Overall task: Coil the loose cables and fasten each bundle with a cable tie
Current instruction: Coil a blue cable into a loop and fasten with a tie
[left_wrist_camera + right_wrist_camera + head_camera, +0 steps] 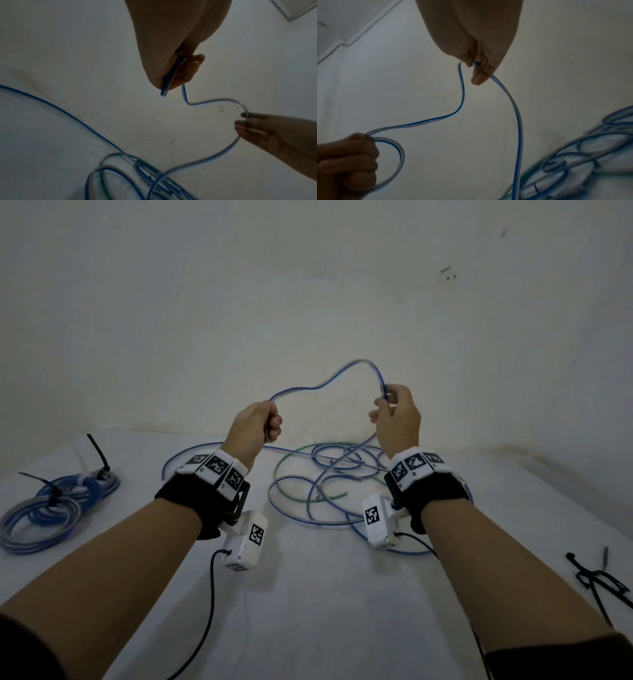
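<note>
A blue-and-clear cable (322,383) arches in the air between both hands above the white table (308,594). My left hand (262,422) is a fist round one part of it; in the left wrist view the cable (171,75) runs through that hand's curled fingers (190,70). My right hand (390,405) pinches the cable between thumb and fingers; in the right wrist view the fingertips (479,75) hold the cable (515,108), which drops to a loose tangle of blue and green cables (329,474) on the table.
Two coiled blue bundles (51,505) fastened with black cable ties lie at the table's left. Loose black cable ties (596,577) lie at the right edge. A white wall (308,285) stands close behind the table. Black cords hang from the wrist cameras.
</note>
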{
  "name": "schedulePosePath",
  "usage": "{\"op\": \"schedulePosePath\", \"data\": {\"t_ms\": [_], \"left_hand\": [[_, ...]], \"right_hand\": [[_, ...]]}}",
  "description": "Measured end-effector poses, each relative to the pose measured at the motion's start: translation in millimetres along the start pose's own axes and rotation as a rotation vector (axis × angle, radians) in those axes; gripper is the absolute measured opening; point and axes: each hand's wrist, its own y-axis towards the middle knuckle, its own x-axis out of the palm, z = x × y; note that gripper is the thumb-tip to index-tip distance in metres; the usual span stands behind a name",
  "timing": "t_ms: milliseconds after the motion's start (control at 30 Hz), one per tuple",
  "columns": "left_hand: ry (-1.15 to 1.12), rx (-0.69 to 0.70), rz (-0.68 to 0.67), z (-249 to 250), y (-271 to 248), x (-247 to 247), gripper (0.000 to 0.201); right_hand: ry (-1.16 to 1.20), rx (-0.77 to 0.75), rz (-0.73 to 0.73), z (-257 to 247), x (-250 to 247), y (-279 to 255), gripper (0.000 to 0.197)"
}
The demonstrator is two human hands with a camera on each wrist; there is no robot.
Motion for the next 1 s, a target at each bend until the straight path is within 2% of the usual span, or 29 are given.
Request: {"op": "schedulePosePath", "data": {"t_ms": [100, 233, 333, 433, 533, 600, 700, 733, 800, 867, 900, 1000], "left_hand": [[0.019, -0.014, -0.008, -2, -2, 2, 0.032], [0.006, -0.013, -0.053, -2, -3, 6, 0.032], [-0.043, -0.022, -0.146, 2, -8, 10, 0.033], [-0.109, -0.083, -0.288, 10, -13, 13, 0.035], [-0.12, -0.107, -0.376, 15, -16, 16, 0.035], [-0.151, -0.113, -0.41, 17, -16, 20, 0.036], [-0.237, -0.12, -0.439, 20, -16, 27, 0.036], [-0.275, -0.114, -0.432, 20, -15, 30, 0.035], [-0.354, -0.085, -0.392, 22, -14, 33, 0.034], [-0.403, -0.038, -0.347, 24, -12, 32, 0.034], [-0.415, -0.014, -0.325, 26, -11, 30, 0.033], [-0.464, 0.045, -0.256, 30, -6, 24, 0.033]], "right_hand": [[0.049, -0.126, 0.018, -10, -2, 8, 0.018], [0.004, -0.191, 0.04, -7, -6, 14, 0.017], [-0.07, -0.176, 0.028, 1, -11, 10, 0.019], [-0.185, -0.097, -0.002, 14, -19, 5, 0.038], [-0.335, -0.089, -0.225, 30, -21, -2, 0.058], [-0.394, -0.212, -0.384, 33, -17, -8, 0.067], [-0.383, -0.287, -0.605, 23, -4, -25, 0.063], [-0.314, -0.25, -0.64, 20, 1, -31, 0.052], [-0.067, -0.027, -0.64, 11, 9, -42, 0.026], [0.148, 0.244, -0.659, 5, 15, -49, 0.021], [0.214, 0.32, -0.68, 4, 17, -53, 0.02], [0.227, 0.332, -0.721, 8, 20, -63, 0.013]]}}
